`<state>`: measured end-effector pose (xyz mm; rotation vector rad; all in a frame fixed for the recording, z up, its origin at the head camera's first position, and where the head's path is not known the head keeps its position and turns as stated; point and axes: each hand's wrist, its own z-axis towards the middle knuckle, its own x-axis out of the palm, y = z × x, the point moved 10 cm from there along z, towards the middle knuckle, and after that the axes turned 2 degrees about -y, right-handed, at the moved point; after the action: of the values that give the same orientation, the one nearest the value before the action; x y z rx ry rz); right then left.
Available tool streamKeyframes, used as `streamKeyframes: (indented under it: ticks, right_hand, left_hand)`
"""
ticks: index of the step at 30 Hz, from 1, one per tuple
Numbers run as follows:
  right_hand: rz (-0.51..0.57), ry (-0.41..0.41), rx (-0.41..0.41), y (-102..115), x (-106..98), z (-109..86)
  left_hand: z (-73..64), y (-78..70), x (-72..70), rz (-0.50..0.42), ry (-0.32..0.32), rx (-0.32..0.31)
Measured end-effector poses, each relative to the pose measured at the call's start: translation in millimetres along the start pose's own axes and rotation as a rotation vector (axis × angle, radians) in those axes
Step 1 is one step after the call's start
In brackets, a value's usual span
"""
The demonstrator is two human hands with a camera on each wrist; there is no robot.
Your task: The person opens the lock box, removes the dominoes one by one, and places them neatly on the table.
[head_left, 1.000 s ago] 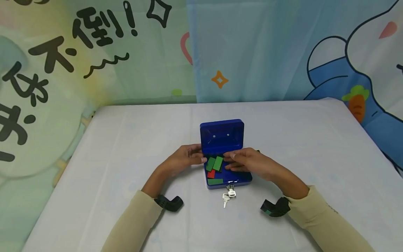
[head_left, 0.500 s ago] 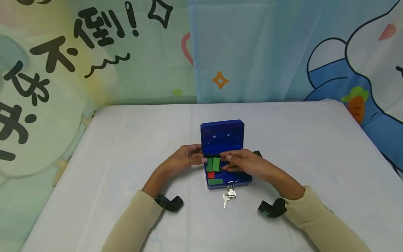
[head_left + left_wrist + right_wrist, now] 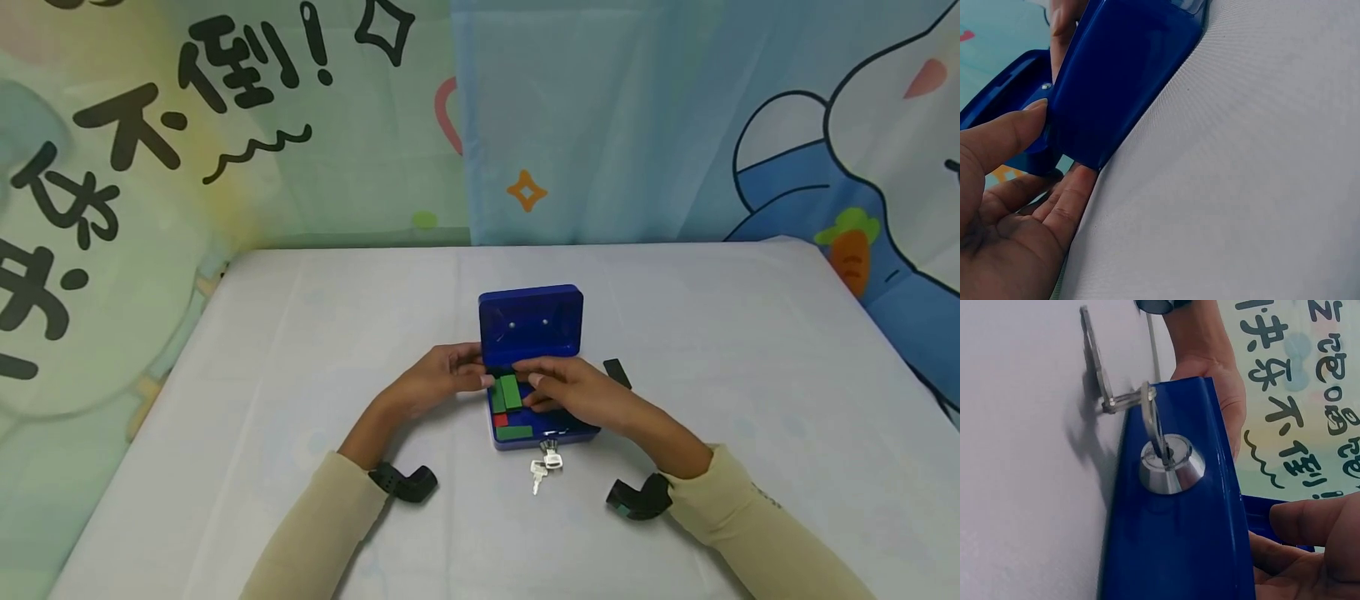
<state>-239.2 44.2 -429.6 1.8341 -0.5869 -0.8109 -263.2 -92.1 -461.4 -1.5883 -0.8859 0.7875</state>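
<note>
A small blue metal cash box (image 3: 566,427) stands with its lid (image 3: 531,325) raised. My left hand (image 3: 442,382) grips its left rear corner, thumb on the rim and fingers behind, as the left wrist view shows. Inside, two green blocks (image 3: 511,392) lie side by side at the left, above a red block (image 3: 501,420). Another green block (image 3: 513,432) lies along the front wall. My right hand (image 3: 573,387) reaches over the right wall, its loosely bent fingers against the upright green blocks; its fingertips are partly hidden. A key (image 3: 1159,425) sits in the front lock (image 3: 1172,465).
A second key (image 3: 538,471) dangles in front of the box. On the table (image 3: 337,317), right of the box, lies a flat black piece (image 3: 617,372), partly behind my right hand. Black wrist cameras (image 3: 640,497) ride on both wrists. A printed curtain (image 3: 600,125) hangs behind the table.
My right hand has moved left inside the box, and the green and red blocks have shifted left and straightened. More of the black piece is uncovered. The left hand stays put.
</note>
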Motion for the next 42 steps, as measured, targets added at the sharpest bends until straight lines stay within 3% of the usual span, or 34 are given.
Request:
streamKeyframes:
  ticks: [9, 15, 18, 29, 34, 42]
  right_hand:
    - [-0.13, -0.018, -0.035, 2, 1, 2.2]
    - [-0.302, -0.08, -0.086, 7, 2, 4.9]
    - [-0.335, -0.107, -0.097, 9, 2, 6.3]
    - [-0.394, -0.14, -0.119, 10, 4, 5.4]
    - [-0.371, -0.164, -0.101, 9, 4, 4.7]
    - [-0.331, -0.19, -0.172, 14, 3, 3.7]
  left_hand:
    - [-1.1, 0.8, -1.3, 0.016, -0.008, -0.005]
    - [-0.2, 1.0, -2.5, 0.022, 0.0, 0.005]
    - [0.0, 0.3, -3.2, 0.03, 0.0, 0.007]
    - [0.5, -0.9, -0.8, -0.004, -0.001, 0.012]
    - [1.1, 0.5, -0.3, -0.004, 0.001, 0.009]
    - [0.9, -0.6, 0.7, -0.012, 0.02, 0.022]
